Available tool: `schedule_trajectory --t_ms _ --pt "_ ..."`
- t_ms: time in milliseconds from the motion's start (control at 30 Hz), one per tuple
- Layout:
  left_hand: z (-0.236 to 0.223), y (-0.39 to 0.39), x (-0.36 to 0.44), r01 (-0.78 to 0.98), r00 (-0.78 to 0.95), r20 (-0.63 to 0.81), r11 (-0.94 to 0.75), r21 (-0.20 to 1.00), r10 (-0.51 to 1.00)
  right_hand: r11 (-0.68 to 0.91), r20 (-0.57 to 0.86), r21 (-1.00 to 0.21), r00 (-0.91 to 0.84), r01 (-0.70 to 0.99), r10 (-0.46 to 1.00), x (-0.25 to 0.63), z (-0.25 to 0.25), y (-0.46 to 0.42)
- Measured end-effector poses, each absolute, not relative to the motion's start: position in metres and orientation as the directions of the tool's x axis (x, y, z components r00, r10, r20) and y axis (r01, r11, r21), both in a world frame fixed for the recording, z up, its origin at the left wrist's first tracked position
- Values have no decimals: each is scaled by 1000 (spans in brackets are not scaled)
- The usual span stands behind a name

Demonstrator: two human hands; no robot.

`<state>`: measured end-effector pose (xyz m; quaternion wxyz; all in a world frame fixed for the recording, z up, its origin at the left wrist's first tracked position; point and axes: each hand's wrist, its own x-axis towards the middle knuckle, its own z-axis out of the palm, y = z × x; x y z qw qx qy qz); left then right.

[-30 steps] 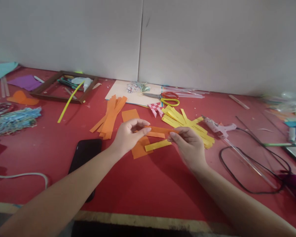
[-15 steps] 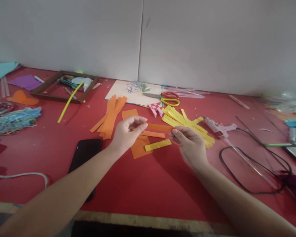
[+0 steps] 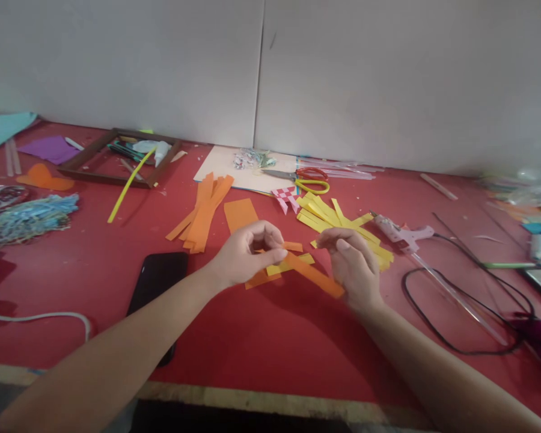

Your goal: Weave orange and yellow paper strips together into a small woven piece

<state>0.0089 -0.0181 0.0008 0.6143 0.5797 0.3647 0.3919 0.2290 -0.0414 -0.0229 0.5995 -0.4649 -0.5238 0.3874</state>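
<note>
In the head view my left hand (image 3: 255, 252) pinches one end of an orange paper strip (image 3: 315, 276) between thumb and fingers. The strip slants down to the right, its far end close to the palm of my right hand (image 3: 354, 264). That hand is loosely curled and holds nothing visible; whether the strip touches it I cannot tell. Beneath my hands lie a yellow strip (image 3: 275, 268), another short orange strip (image 3: 293, 246) and an orange sheet (image 3: 241, 213), partly covered by my left hand.
Orange strips (image 3: 202, 216) and yellow strips (image 3: 318, 210) lie in piles. Around them are scissors (image 3: 313, 180), a pink checked woven piece (image 3: 286, 197), a glue gun (image 3: 401, 233) with a black cord, a phone (image 3: 157, 282), a brown frame (image 3: 85, 159) and blue fringed strips (image 3: 31, 219).
My right hand has let go of the orange strip's right end, which now hangs lower toward me. My left hand has shifted slightly right and nearer, still pinching the strip.
</note>
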Motion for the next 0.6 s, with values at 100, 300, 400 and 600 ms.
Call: schedule_trajectory --t_ms 100,300,400,600 --pt "-3 -20 8 29 540 -100 100 995 836 192 190 -978 -35 83 981 228 -19 -44" --pt "-4 -16 4 132 579 -207 160 978 788 210 117 -930 -299 302 947 220 -9 -49" --pt "-5 -16 5 110 579 -181 144 983 795 310 167 -867 -358 391 919 218 -9 -50" --pt "-7 -18 8 68 607 -88 58 996 790 316 183 -849 -325 424 928 217 -10 -51"
